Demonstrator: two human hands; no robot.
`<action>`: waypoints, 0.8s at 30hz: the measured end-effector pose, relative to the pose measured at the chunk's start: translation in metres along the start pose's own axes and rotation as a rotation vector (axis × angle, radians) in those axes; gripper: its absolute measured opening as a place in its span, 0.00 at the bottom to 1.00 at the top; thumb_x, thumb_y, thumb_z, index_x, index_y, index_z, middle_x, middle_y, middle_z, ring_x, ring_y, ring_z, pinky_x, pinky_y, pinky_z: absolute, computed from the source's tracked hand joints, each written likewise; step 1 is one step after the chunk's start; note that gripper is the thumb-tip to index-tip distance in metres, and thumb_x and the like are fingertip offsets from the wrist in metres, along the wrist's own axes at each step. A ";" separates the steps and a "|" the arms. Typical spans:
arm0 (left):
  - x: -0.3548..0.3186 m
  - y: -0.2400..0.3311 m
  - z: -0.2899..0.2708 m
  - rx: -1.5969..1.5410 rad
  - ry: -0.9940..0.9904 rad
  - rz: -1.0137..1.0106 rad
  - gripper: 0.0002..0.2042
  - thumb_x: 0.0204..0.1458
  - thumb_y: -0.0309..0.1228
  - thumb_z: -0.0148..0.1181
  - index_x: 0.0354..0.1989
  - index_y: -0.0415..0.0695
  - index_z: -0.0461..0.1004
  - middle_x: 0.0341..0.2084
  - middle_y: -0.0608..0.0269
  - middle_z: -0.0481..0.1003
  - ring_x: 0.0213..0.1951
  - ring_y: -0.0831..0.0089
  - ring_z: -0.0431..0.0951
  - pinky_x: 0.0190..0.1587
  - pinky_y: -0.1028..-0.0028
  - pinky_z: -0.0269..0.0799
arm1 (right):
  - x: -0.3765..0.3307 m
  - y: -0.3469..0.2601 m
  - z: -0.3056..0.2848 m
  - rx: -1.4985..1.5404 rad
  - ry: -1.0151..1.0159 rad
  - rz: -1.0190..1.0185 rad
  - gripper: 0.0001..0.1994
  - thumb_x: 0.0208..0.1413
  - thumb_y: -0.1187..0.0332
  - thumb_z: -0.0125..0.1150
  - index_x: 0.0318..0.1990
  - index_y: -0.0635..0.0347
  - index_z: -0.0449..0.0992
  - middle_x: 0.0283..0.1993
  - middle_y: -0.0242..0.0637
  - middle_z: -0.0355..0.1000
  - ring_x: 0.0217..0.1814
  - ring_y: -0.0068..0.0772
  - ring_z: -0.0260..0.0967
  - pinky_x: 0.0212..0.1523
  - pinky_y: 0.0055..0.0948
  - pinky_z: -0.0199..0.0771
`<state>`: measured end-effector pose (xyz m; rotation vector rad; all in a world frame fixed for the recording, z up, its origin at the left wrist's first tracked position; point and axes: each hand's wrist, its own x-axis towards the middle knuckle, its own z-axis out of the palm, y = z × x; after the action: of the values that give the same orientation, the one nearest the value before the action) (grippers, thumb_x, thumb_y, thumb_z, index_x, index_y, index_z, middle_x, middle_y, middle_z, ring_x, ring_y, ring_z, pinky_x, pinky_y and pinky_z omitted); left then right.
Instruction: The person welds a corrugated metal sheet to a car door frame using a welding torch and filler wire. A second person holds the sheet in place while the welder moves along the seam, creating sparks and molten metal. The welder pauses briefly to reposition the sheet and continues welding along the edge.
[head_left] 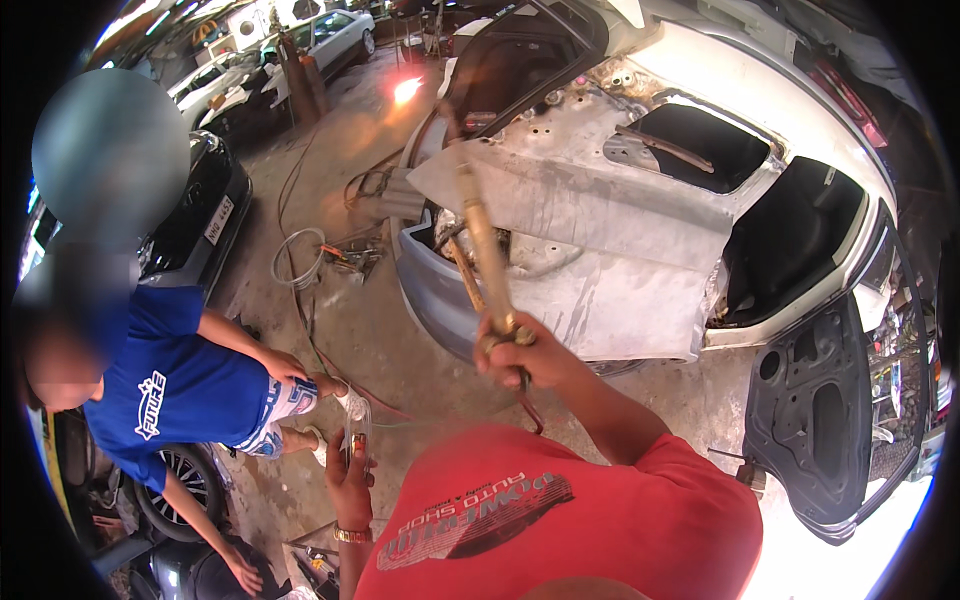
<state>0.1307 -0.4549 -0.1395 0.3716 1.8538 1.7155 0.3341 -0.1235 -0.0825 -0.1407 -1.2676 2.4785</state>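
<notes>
My right hand (520, 350) grips the valve end of a long brass gas torch (478, 220). The torch slants up and away over the car's side, somewhat blurred. An orange-white flame (408, 90) burns beyond its tip, and a reddish hose (530, 410) hangs from its lower end. Low at the left, my left hand (350, 485) is closed around a small thing with a thin wire-like loop (355, 420); its kind is unclear. Ahead stands a pale car body (590, 300) with a bare, grey, scuffed metal side panel and open window holes.
A person in a blue shirt (170, 370) is close on my left, by a wheel (180, 490). Behind that person is a black car (200, 220). Coiled hose (298, 255) and loose tools lie on the concrete floor (345, 335). A dark door panel (810, 410) stands at right.
</notes>
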 end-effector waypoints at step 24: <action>-0.011 0.031 0.008 -0.162 0.060 0.004 0.15 0.65 0.24 0.61 0.59 0.39 0.76 0.42 0.67 0.82 0.37 0.82 0.79 0.31 0.81 0.69 | -0.044 0.059 -0.017 -0.175 0.035 0.251 0.46 0.54 0.80 0.64 0.80 0.53 0.49 0.61 0.53 0.74 0.28 0.24 0.74 0.29 0.22 0.77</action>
<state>0.1383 -0.4508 -0.1069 0.2617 1.7409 1.8825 0.3641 -0.1580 -0.1432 -0.4086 -1.5341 2.5514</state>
